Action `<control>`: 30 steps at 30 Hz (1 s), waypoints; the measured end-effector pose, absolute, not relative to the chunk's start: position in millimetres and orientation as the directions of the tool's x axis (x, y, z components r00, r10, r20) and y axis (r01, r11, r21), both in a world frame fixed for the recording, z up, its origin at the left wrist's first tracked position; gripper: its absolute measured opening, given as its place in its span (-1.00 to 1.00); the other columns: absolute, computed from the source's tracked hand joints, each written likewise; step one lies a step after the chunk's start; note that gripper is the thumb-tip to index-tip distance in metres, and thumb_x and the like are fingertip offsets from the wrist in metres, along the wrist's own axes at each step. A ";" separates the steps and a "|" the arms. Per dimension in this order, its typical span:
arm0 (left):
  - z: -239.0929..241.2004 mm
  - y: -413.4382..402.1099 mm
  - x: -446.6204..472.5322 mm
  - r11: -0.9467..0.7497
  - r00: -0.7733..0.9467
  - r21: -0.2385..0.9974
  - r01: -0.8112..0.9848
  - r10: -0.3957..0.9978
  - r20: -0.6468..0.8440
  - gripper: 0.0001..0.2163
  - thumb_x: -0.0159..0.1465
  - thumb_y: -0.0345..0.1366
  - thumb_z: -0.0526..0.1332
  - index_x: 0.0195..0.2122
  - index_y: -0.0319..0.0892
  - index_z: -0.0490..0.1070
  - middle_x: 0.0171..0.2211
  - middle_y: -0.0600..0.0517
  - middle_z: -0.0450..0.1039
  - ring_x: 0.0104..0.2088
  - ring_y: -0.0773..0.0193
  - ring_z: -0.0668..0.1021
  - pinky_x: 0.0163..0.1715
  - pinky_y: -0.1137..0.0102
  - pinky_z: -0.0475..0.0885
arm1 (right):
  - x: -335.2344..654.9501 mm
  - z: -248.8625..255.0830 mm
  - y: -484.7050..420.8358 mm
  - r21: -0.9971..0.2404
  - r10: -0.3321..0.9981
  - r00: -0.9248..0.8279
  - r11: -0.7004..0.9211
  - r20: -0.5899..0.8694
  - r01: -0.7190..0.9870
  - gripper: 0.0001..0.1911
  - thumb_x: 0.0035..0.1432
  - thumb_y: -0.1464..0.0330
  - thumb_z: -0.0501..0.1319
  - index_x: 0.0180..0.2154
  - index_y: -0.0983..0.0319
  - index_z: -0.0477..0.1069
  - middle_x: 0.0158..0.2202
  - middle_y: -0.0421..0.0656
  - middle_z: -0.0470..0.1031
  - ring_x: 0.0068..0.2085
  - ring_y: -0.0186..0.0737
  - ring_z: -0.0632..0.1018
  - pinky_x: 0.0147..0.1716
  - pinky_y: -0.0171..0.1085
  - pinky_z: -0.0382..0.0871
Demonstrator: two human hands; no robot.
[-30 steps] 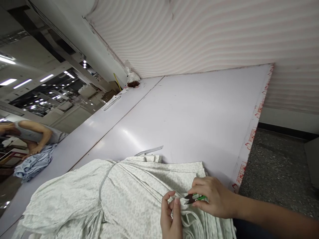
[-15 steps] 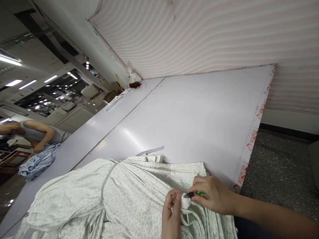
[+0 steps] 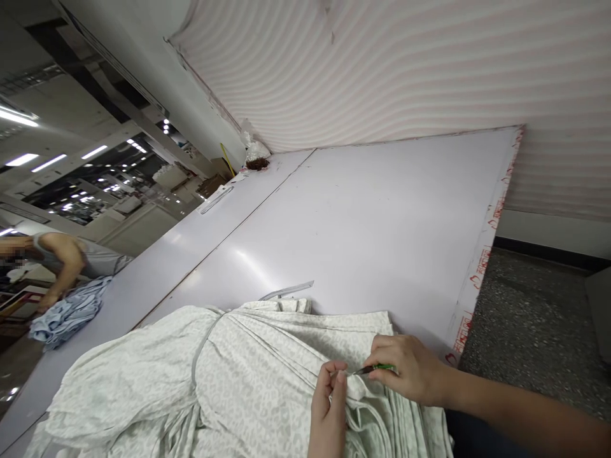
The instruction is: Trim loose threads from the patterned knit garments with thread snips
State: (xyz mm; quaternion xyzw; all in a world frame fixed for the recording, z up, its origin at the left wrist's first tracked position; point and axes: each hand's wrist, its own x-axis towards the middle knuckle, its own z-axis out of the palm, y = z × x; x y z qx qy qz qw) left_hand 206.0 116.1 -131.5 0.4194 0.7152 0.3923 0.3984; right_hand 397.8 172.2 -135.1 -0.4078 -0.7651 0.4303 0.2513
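A pair of green-handled thread snips (image 3: 377,367) is gripped in my right hand (image 3: 405,372), with the dark blades pointing left. Their tip is beside a small white cloth piece (image 3: 356,387) and close to my left fingertips. My left hand (image 3: 329,404) is pinched at the edge of this white piece; what exactly lies between thumb and finger is too small to make out. Both hands are over a bundle of pale, leopard-patterned fabric (image 3: 258,375) in many layers. A grey tie (image 3: 203,350) cinches the bundle toward its left part.
Beneath the bundle is a large white table (image 3: 382,216) with red print along its right edge. A grey strip (image 3: 289,289) lies just beyond the fabric. At far left, a person (image 3: 69,254) leans over blue cloth (image 3: 71,315). A plastic bag (image 3: 255,147) stands at the far end.
The snips have turned slightly in my right hand, and their tip is now nearer my left fingertips. The person at the left has shifted an arm down and left.
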 end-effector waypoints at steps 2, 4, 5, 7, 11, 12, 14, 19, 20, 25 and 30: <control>-127.3 117.3 208.2 0.221 -0.375 0.918 0.329 0.923 -0.088 -0.55 0.21 0.22 0.14 -0.26 -0.10 0.42 -0.34 0.03 0.47 -0.25 0.18 0.50 -0.19 0.36 0.32 | 402.1 -140.3 174.3 -0.893 0.886 -0.463 0.185 -0.030 0.411 -0.88 0.18 0.38 0.24 -0.23 0.19 0.53 -0.27 -0.16 0.56 -0.28 -0.19 0.56 -0.28 -0.29 0.33; -125.7 123.2 211.1 0.168 -0.405 0.928 0.333 0.914 -0.020 -0.59 0.25 0.18 0.11 -0.22 -0.08 0.39 -0.33 0.03 0.48 -0.25 0.19 0.50 -0.18 0.36 0.32 | 406.1 -144.9 176.9 -0.899 0.918 -0.378 0.060 -0.122 0.434 -0.90 0.19 0.35 0.19 -0.23 0.19 0.43 -0.28 -0.18 0.53 -0.27 -0.18 0.53 -0.29 -0.28 0.33; -126.5 128.2 213.3 0.175 -0.368 0.919 0.354 0.929 -0.035 -0.62 0.27 0.15 0.09 -0.21 -0.07 0.38 -0.37 0.05 0.46 -0.32 0.20 0.49 -0.24 0.36 0.33 | 407.4 -146.3 178.3 -0.898 0.923 -0.349 0.009 -0.162 0.440 -0.92 0.20 0.35 0.16 -0.24 0.19 0.37 -0.30 -0.20 0.52 -0.28 -0.19 0.51 -0.29 -0.27 0.32; -131.1 140.7 219.6 0.188 -0.184 0.834 0.519 0.977 -0.106 -0.69 0.28 0.06 0.12 -0.25 -0.07 0.40 -0.45 0.07 0.42 -0.46 0.22 0.44 -0.38 0.37 0.28 | 408.5 -147.2 180.9 -0.904 0.919 -0.333 -0.052 -0.209 0.423 -0.97 0.21 0.37 0.10 -0.27 0.17 0.28 -0.35 -0.24 0.47 -0.32 -0.22 0.48 -0.31 -0.28 0.30; -144.1 160.4 231.1 0.060 0.063 0.608 0.792 0.982 -0.179 -0.88 0.21 -0.24 0.17 -0.46 -0.08 0.34 -0.47 0.00 0.45 -0.47 0.17 0.46 -0.44 0.35 0.18 | 407.8 -142.8 182.4 -0.928 0.916 -0.344 -0.072 -0.206 0.366 -0.95 0.20 0.42 0.07 -0.33 0.16 0.20 -0.45 -0.31 0.38 -0.39 -0.27 0.42 -0.37 -0.31 0.24; -146.5 161.0 231.5 0.050 0.071 0.604 0.796 0.982 -0.175 -0.88 0.22 -0.27 0.13 -0.47 -0.07 0.32 -0.48 0.00 0.44 -0.46 0.16 0.47 -0.43 0.35 0.17 | 407.3 -141.8 181.6 -0.926 0.919 -0.337 -0.069 -0.204 0.371 -0.94 0.19 0.42 0.06 -0.34 0.16 0.20 -0.45 -0.31 0.39 -0.39 -0.27 0.42 -0.38 -0.31 0.24; -150.1 156.3 229.0 0.032 0.083 0.627 0.778 0.985 -0.154 -0.84 0.28 -0.26 0.06 -0.46 -0.06 0.29 -0.49 0.03 0.43 -0.46 0.18 0.47 -0.43 0.35 0.20 | 404.4 -140.8 179.3 -0.911 0.933 -0.307 -0.048 -0.188 0.410 -0.96 0.19 0.41 0.09 -0.31 0.16 0.22 -0.38 -0.26 0.44 -0.35 -0.25 0.45 -0.34 -0.29 0.26; -158.6 125.3 223.4 -0.024 -0.131 0.707 0.707 0.978 0.164 -0.82 0.34 -0.22 0.06 -0.41 -0.06 0.33 -0.52 0.06 0.39 -0.49 0.24 0.47 -0.41 0.37 0.31 | 385.3 -145.2 175.7 -0.774 0.935 -0.302 0.049 -0.186 0.631 -0.84 0.12 0.44 0.17 -0.21 0.19 0.29 -0.17 -0.09 0.50 -0.19 -0.07 0.52 -0.24 -0.18 0.28; -160.5 119.3 224.5 -0.061 -0.159 0.702 0.710 0.957 0.243 -0.83 0.35 -0.25 0.05 -0.34 -0.07 0.37 -0.49 0.04 0.41 -0.48 0.25 0.48 -0.42 0.38 0.33 | 381.5 -146.4 175.4 -0.745 0.933 -0.308 0.071 -0.185 0.663 -0.85 0.11 0.50 0.14 -0.24 0.19 0.30 -0.18 -0.09 0.49 -0.21 -0.08 0.52 -0.26 -0.19 0.26; -168.2 99.1 230.0 -0.208 -0.171 0.587 0.782 0.834 0.525 -0.83 0.33 -0.36 0.08 -0.33 -0.08 0.44 -0.40 -0.03 0.44 -0.41 0.25 0.52 -0.40 0.43 0.40 | 374.6 -148.4 168.1 -0.815 0.917 -0.398 0.203 -0.037 0.543 -0.74 0.00 0.63 0.06 -0.32 0.17 0.25 -0.32 -0.22 0.43 -0.33 -0.23 0.47 -0.37 -0.30 0.19; -170.4 87.6 224.8 -0.144 -0.235 0.556 0.818 0.799 0.553 -0.82 0.29 -0.35 0.15 -0.45 -0.06 0.44 -0.33 -0.09 0.49 -0.41 0.25 0.54 -0.43 0.44 0.41 | 378.3 -140.6 158.0 -0.858 0.880 -0.475 0.230 -0.018 0.459 -0.68 -0.03 0.66 0.07 -0.27 0.20 0.33 -0.31 -0.21 0.46 -0.29 -0.22 0.49 -0.30 -0.30 0.27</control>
